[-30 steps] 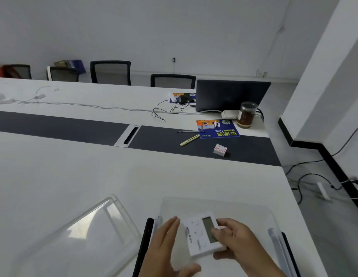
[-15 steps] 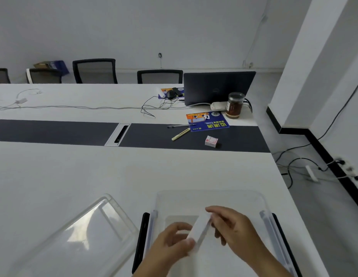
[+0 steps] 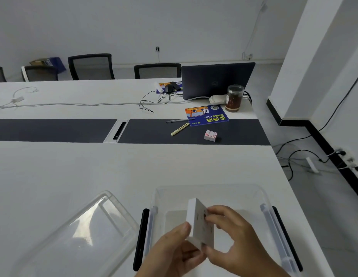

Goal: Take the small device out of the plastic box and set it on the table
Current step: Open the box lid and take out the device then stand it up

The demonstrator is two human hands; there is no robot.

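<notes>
In the head view, a small white device (image 3: 200, 222) is held above the open clear plastic box (image 3: 212, 191), which stands near the near right corner of the white table (image 3: 74, 172). The device is tilted on edge, its flat back face turned toward the right. It is gripped from both sides: the left hand (image 3: 174, 250) is closed on its lower left edge with the thumb pressed against the side, and the right hand (image 3: 232, 236) is pinched on the back face and lower right corner with fingertips and thumb. The box interior beneath the hands appears otherwise bare, as far as the clear walls allow it to be judged. The box's clear lid (image 3: 84, 234) is lying off to the left on the table, just beside the box's black left latch (image 3: 141, 238).

The lifting part of the task is judged to be done, since the device is raised clear of the box floor. What is left is for the device to be carried past the box rim and set down on an open stretch of the table, then let go.
</notes>
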